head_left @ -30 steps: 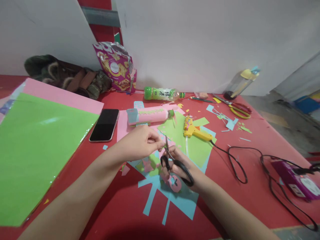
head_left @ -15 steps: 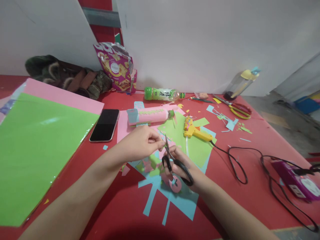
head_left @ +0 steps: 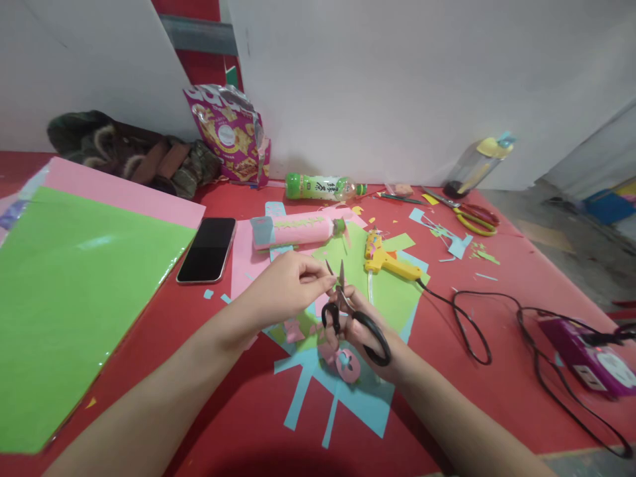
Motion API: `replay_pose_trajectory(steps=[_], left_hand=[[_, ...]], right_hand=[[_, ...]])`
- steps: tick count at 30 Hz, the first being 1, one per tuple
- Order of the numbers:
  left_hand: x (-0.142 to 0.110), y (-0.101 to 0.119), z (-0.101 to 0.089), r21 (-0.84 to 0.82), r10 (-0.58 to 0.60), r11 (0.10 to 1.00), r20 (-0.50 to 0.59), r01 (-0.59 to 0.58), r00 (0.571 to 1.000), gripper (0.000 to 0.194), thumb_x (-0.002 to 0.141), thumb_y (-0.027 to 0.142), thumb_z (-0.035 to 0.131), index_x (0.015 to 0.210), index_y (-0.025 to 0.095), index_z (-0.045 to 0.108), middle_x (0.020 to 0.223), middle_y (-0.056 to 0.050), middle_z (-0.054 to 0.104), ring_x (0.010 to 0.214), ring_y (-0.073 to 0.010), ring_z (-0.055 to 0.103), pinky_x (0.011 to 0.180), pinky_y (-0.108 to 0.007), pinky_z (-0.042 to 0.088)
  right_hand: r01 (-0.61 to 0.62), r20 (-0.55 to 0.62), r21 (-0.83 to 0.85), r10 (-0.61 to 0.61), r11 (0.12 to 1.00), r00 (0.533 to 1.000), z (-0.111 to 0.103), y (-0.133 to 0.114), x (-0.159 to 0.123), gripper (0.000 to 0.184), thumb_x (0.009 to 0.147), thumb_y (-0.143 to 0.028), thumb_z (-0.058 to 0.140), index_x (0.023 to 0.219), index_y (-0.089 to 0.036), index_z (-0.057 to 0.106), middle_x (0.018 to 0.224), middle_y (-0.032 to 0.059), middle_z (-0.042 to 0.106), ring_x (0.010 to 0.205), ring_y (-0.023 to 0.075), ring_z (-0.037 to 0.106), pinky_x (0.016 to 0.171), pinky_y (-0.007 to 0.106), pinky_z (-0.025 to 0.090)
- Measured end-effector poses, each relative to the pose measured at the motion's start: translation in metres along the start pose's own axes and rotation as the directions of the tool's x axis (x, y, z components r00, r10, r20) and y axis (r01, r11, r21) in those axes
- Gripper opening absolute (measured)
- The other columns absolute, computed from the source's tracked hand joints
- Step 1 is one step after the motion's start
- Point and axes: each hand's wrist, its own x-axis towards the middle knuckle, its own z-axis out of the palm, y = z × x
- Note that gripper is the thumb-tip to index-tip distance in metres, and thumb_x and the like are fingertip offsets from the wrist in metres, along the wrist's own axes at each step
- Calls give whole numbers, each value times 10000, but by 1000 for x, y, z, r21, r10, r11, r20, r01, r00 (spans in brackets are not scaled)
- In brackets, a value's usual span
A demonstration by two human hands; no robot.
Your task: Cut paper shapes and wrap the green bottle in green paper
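Observation:
My right hand (head_left: 365,324) grips black-handled scissors (head_left: 340,291), their blades parted and pointing away from me. Close to the blades, my left hand (head_left: 303,285) is pinched; what sits between its fingertips is too small to make out. Below both hands lie light blue paper (head_left: 365,401) cut into strips at one edge, green paper (head_left: 402,301) and pink and green scraps. A round pink paper piece (head_left: 348,366) hangs or lies just under the scissors. Beyond my hands rests a bottle wrapped in pink paper (head_left: 298,230), on its side.
A yellow glue gun (head_left: 392,262) lies right of my hands, its black cord running to a purple power strip (head_left: 589,358). At left are a phone (head_left: 207,250) and green sheets (head_left: 89,298). Behind stand a snack bag (head_left: 228,136) and a lying green bottle (head_left: 318,187); larger scissors (head_left: 474,217) lie right.
The scissor blades have opened wider. My left hand has shifted slightly right. Small blue scraps now show on the table left of my left hand.

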Motion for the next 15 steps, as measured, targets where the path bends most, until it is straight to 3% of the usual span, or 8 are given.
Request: replay_pose_trajectory(steps=[3, 15], left_hand=[[1, -1, 2, -39, 5, 999, 6, -5, 1000, 245, 715, 293, 450, 598, 119, 576, 465, 41, 352, 446, -65, 287, 426, -201, 222], [-1, 2, 3, -25, 24, 999, -31, -25, 999, 232, 716, 261, 446, 562, 120, 547, 461, 50, 307, 439, -59, 260, 422, -200, 216]], right_hand=[[18, 0, 9, -18, 1000, 1000, 0, -1, 0, 412, 665, -496, 586, 881, -227, 362, 719, -24, 436, 559, 96, 466, 499, 245, 366], [18, 7, 32, -18, 999, 1000, -1, 0, 0, 377, 682, -458, 592, 877, -224, 370, 765, -20, 427, 561, 82, 466, 503, 234, 369]])
